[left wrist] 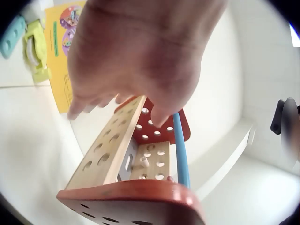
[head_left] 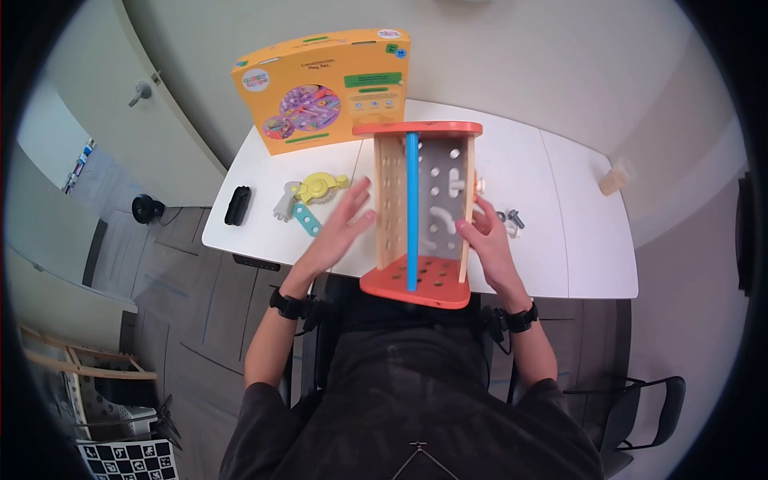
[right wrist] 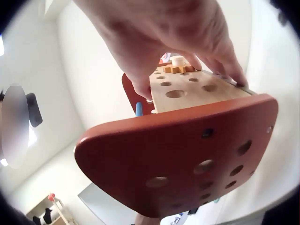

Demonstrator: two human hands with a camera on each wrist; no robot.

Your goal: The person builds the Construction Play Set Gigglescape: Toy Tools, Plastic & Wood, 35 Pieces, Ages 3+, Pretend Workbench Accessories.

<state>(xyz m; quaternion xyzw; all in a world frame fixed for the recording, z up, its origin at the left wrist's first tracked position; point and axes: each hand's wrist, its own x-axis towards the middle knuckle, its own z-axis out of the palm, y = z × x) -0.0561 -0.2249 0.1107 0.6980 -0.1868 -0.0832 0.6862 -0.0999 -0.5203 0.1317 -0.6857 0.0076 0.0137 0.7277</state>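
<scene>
A wooden toolbox with red end panels (head_left: 414,294), (left wrist: 131,191), (right wrist: 187,154) and a blue rod (head_left: 413,212), (left wrist: 181,150) is tilted up over the front of the table, its open side toward the head camera. The right hand (head_left: 494,248), (right wrist: 164,37) grips the perforated wooden side, thumb on the inner edge and fingers around the outside. Beside the opposite side, the left hand (head_left: 340,232), (left wrist: 136,56) has its fingers extended, apart from the box in the head view. An orange gear-like piece with a pale peg (right wrist: 177,65) sits on the right side panel.
A yellow box (head_left: 320,96) stands at the back left of the white table (head_left: 576,240). Left lie a yellow-green piece (head_left: 320,186), a teal strip (head_left: 306,219), a grey piece (head_left: 285,202) and a black tray (head_left: 238,206). Grey bolts (head_left: 516,218) lie right; a translucent cup (head_left: 617,177) is farther right.
</scene>
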